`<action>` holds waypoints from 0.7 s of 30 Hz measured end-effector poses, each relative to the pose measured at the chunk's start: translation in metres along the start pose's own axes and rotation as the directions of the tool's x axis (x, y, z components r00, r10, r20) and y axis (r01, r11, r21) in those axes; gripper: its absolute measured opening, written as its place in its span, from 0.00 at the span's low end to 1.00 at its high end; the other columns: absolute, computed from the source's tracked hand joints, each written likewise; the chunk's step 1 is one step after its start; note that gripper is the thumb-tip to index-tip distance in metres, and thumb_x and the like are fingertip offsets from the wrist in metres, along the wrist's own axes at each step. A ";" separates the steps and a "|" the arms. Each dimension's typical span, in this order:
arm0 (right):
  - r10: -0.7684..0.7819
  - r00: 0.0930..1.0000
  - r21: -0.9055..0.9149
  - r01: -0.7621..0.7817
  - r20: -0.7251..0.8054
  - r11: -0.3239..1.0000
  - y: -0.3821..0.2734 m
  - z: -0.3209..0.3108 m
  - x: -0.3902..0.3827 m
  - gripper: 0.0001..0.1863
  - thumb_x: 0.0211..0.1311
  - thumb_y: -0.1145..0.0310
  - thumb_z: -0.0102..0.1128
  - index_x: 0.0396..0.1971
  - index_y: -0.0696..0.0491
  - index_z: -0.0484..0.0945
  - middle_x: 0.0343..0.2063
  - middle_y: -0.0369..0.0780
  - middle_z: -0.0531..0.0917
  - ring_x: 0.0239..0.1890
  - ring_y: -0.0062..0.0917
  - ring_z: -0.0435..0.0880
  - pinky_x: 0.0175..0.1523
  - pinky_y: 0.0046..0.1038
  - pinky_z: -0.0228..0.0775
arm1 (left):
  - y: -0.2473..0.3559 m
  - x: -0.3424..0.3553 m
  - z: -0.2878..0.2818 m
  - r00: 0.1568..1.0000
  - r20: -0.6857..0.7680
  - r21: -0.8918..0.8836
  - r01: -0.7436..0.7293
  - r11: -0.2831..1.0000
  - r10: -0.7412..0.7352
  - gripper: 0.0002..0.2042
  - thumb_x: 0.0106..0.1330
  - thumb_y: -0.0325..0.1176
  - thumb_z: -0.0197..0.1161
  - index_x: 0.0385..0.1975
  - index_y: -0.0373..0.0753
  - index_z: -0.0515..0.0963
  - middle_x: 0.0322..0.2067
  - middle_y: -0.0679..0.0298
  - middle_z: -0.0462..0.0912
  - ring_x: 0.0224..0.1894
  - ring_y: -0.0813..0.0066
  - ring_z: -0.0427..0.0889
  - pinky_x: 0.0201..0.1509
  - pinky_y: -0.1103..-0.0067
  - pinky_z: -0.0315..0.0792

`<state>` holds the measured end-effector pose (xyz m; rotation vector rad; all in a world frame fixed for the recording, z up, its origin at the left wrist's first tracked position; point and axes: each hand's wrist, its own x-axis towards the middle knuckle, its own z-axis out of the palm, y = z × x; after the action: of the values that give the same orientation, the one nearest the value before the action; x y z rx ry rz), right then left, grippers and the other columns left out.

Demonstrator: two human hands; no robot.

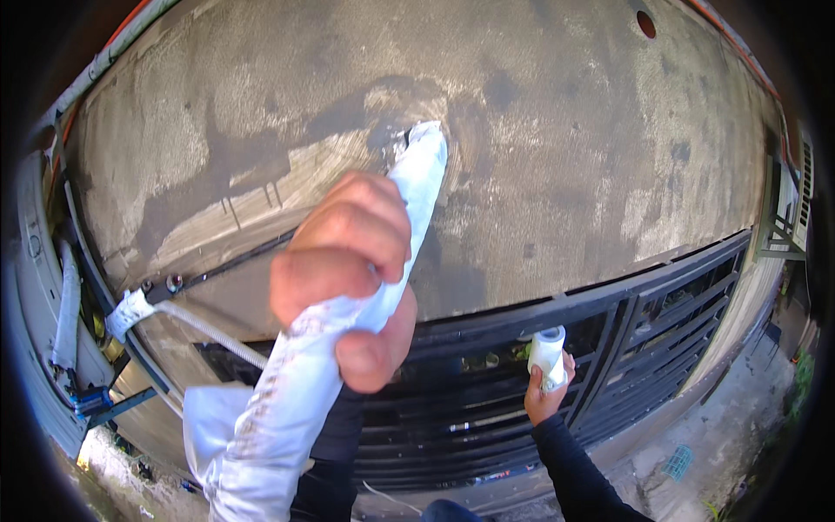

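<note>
A long white-wrapped pipe point(422, 187) runs from the lower left up to a dark hole in the wall point(565, 157). My left hand point(348, 252) is closed around its middle, large and close in view, with the thumb on the lower side. Loose white wrapping point(213, 426) hangs off the pipe's lower part. Away to the right and lower, my right hand point(546, 398) grips a roll of white wrapping tape point(547, 352), held upright with its hollow core showing at the top. The roll is apart from the pipe.
Below the wall is a black metal grille point(452, 435). At left, a ribbed white hose point(213, 333) leads from a white-wrapped joint point(130, 313), beside a large grey panel point(39, 261). A metal bracket point(783, 230) stands out at far right. A teal grate point(678, 463) lies on the ground.
</note>
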<state>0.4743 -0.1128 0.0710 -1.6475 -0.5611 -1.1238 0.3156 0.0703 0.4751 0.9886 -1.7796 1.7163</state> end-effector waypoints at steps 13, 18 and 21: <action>0.286 0.958 0.342 -0.274 0.017 0.899 -0.005 0.000 0.001 0.34 0.66 0.70 0.78 0.66 0.65 0.70 0.63 0.53 0.77 0.68 0.45 0.77 0.75 0.40 0.63 | 0.006 -0.007 -0.011 0.976 0.002 0.071 0.219 0.973 -0.220 0.20 0.76 0.53 0.61 0.38 0.43 0.65 0.24 0.62 0.71 0.27 0.68 0.72 0.41 0.62 0.69; 0.291 0.955 0.166 -0.298 0.066 0.940 -0.020 -0.018 0.015 0.35 0.64 0.64 0.81 0.63 0.64 0.72 0.54 0.54 0.85 0.57 0.46 0.86 0.63 0.39 0.75 | 0.022 -0.011 -0.006 0.966 0.010 0.170 0.252 0.953 -0.257 0.19 0.76 0.50 0.61 0.40 0.41 0.66 0.28 0.59 0.76 0.34 0.63 0.78 0.59 0.55 0.73; 0.272 0.956 0.181 -0.288 0.106 0.940 -0.023 -0.030 0.023 0.26 0.64 0.64 0.80 0.53 0.61 0.76 0.47 0.51 0.87 0.50 0.47 0.89 0.56 0.41 0.78 | 0.029 -0.007 -0.013 0.947 0.103 0.237 0.273 0.933 -0.303 0.16 0.78 0.47 0.59 0.42 0.40 0.66 0.32 0.57 0.77 0.39 0.61 0.81 0.66 0.51 0.72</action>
<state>0.4551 -0.1352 0.1037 -1.5496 -0.4540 -0.7724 0.2960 0.0827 0.4527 1.4186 -1.4532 1.7131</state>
